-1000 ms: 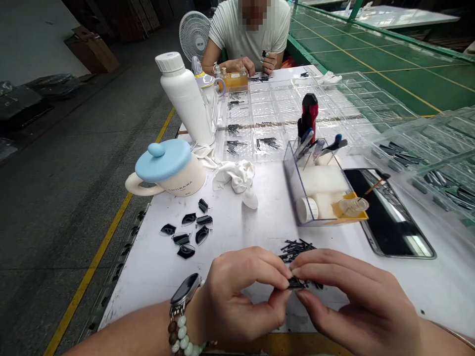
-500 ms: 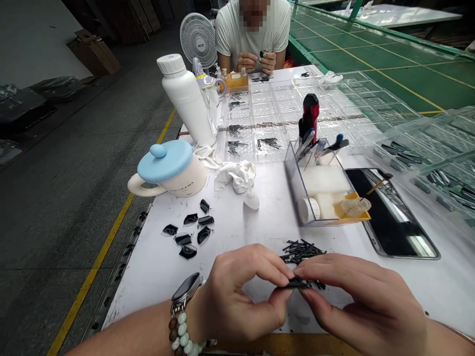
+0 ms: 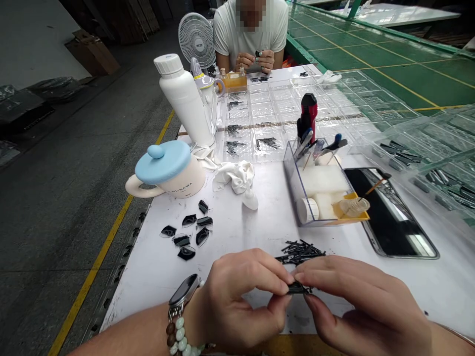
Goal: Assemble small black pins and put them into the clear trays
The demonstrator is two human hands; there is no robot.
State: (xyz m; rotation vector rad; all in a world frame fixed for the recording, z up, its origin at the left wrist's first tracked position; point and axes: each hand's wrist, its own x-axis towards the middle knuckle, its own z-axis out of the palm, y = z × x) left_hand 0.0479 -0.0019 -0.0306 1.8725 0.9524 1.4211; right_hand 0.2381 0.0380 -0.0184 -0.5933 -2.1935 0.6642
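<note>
Close to the table's front edge, a small, slim black piece [image 3: 300, 288] is held between both hands. My left hand [image 3: 248, 296] pinches its left end between thumb and fingers. At its right end, the fingertips and thumb of my right hand [image 3: 363, 301] close on it. Fingers cover part of the piece, so its exact kind cannot be made out. Just behind the fingertips lies a pile of thin black strips [image 3: 302, 250]. Left of my left hand, several black pieces with clear film edges [image 3: 182, 240] are spread on the white table [image 3: 230, 232].
A clear organizer box [image 3: 291, 190] with pens and a small bottle stands beside a phone [image 3: 397, 217]. At left are a blue-lidded mug [image 3: 174, 173], a white bottle [image 3: 185, 104] and a crumpled cloth [image 3: 237, 175]. Clear trays [image 3: 269, 113] lead to a seated person [image 3: 252, 34].
My right thumb has shifted slightly right and down, away from my left thumb. The black piece has turned a little between the fingers. The view has moved slightly.
</note>
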